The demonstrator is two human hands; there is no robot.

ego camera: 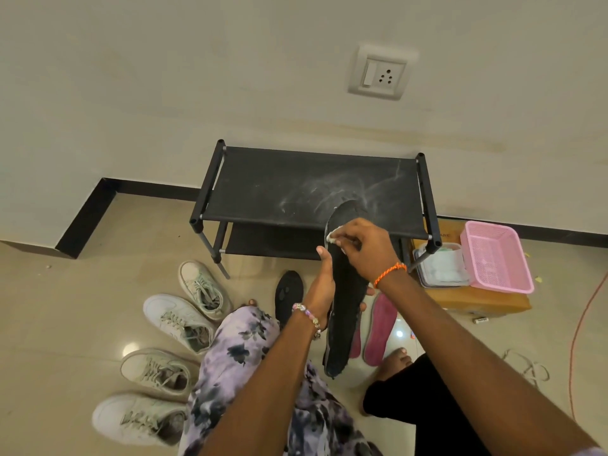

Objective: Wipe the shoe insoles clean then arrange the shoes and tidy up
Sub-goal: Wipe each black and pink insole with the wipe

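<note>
- Gripping from the side, the person's left hand curls round the edge of a long black insole, thumb up on the near side and fingertips showing past the far edge; the insole is held up off the floor, toe end pointing at the rack.
- Their right hand pinches a small white wipe in bent fingers and presses it onto the insole near its toe end.
- A black shoe rack stands against the wall just behind the hands, its top shelf streaked with pale dust.
- A second black insole lies flat on the floor left of the held one; two pink insoles lie side by side to its right, one largely hidden behind it.
- Four white sneakers lie in a loose curve on the tiles to the left.
- To the right, a pink mesh basket sits on a brown cardboard box, beside what looks like a clear tub of wipes, though its contents are hard to make out.
- An orange cord runs along the floor at the far right.
</note>
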